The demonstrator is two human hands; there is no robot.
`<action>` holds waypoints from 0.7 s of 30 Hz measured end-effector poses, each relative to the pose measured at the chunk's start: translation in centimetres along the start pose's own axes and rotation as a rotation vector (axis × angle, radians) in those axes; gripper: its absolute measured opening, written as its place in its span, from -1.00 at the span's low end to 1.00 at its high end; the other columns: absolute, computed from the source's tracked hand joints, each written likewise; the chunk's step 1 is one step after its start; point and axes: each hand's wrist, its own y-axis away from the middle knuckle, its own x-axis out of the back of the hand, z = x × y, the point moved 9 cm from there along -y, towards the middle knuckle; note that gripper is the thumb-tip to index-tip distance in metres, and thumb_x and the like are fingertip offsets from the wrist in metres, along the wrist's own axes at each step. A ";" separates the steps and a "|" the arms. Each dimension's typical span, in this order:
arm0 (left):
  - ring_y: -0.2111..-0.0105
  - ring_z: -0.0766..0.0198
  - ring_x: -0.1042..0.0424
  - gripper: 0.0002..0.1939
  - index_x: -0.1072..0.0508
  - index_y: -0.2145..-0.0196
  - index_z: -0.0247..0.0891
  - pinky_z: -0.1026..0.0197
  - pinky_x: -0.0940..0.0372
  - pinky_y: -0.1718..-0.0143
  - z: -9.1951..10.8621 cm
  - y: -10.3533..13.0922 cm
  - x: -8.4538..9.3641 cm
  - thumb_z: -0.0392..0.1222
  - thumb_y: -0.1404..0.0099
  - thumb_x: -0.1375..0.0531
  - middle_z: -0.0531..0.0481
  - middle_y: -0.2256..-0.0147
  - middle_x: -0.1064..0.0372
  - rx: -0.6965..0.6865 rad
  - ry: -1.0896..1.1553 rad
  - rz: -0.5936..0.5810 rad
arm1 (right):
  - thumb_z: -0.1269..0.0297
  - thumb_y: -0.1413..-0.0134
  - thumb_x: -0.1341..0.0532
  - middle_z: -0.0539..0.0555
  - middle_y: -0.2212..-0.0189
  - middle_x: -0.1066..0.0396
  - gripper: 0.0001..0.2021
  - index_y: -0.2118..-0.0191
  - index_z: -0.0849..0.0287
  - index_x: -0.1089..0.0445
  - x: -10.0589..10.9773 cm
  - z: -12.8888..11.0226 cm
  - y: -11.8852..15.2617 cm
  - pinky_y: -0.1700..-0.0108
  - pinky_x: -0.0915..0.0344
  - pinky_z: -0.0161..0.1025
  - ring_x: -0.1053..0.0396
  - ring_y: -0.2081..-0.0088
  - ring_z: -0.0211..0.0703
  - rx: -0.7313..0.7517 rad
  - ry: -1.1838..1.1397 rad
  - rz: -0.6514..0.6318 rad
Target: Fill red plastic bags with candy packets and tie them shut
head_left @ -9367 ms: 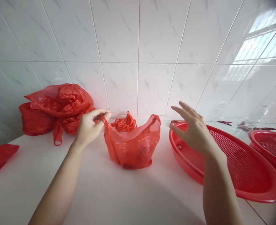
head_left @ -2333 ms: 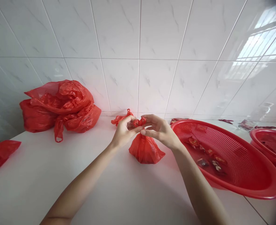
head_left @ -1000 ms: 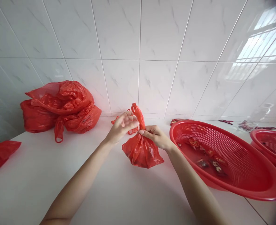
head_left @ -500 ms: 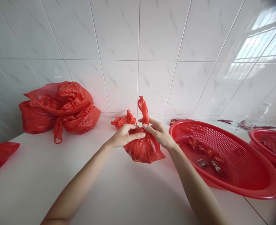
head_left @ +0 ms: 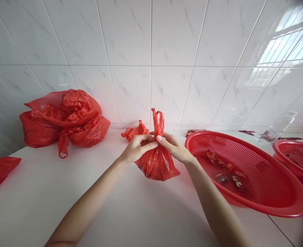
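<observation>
A red plastic bag (head_left: pixel 159 164) stands at the middle of the white counter (head_left: pixel 131 212), its lower part bulging and its contents hidden. My left hand (head_left: pixel 138 147) pinches the gathered neck from the left, thumb across the front. From the right, my right hand (head_left: pixel 173 145) grips the same neck, its thumb beside the left thumb and its fingers partly behind the plastic. The bag's handles stick up in a loop above both hands. Close behind my left hand lies a crumpled red plastic bag (head_left: pixel 134 131).
A large red basket (head_left: pixel 264 157) with several wrapped packets (head_left: pixel 235 180) stands on the right, a second red basket (head_left: pixel 298 147) beyond it. Full red bags (head_left: pixel 66 118) sit at the left against the tiled wall (head_left: pixel 131 31). A clear bottle (head_left: pixel 282 128) lies back right.
The twisted bag handles above my hands have opened into a wider loop and sit slightly lower. Both hands keep their hold on the neck, with only small finger shifts.
</observation>
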 end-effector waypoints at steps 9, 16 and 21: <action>0.31 0.17 -0.45 -0.78 -0.55 0.38 -0.24 0.17 -0.33 0.27 0.3 -0.1 1.2 -0.04 -0.27 -0.26 -0.03 0.38 -0.46 -0.060 -0.087 0.108 | -0.06 -0.14 -0.28 0.04 0.36 -0.45 -0.65 0.24 0.16 -0.36 1.8 0.5 -0.1 0.28 -0.35 -0.22 -0.40 0.34 -0.18 0.012 0.020 0.140; 0.21 0.17 -0.48 -0.70 -0.50 0.16 -0.23 0.16 -0.36 0.17 0.8 0.1 2.9 -0.07 -0.18 -0.35 -0.05 0.24 -0.48 -0.103 -0.096 0.305 | 0.04 -0.19 -0.25 0.01 0.42 -0.36 -0.72 0.35 0.17 -0.34 1.5 0.4 -0.4 0.27 -0.27 -0.21 -0.29 0.36 -0.21 0.074 0.211 0.126; 0.23 0.22 -0.49 -0.47 -0.42 0.01 -0.18 0.20 -0.38 0.17 2.7 1.5 6.1 -0.15 -0.06 -0.43 -0.05 0.17 -0.47 -0.261 -0.200 0.618 | 0.14 -0.24 -0.18 -0.02 0.45 -0.31 -0.75 0.41 0.15 -0.29 0.1 1.0 -0.4 0.24 -0.24 -0.20 -0.25 0.38 -0.22 0.071 0.381 0.015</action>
